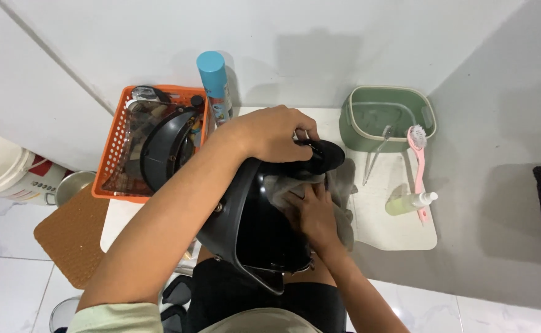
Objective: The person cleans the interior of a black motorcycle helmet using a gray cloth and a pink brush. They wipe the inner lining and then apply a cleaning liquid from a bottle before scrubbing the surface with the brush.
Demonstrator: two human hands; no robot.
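Black helmet: held over the lap at the near edge of the white table, opening turned up and to the right, long axis running from the near left up toward the visor peak at the far right.
Orange basket: far left, holding a second dark helmet shell; blue spray can just behind it.
Green tub: far right, pink brush beside it.
Left hand: fingers curled tight over the peak, gripping the helmet from above.
Right hand: the nearer one to the opening, pressing a grey cloth flat against the lining.
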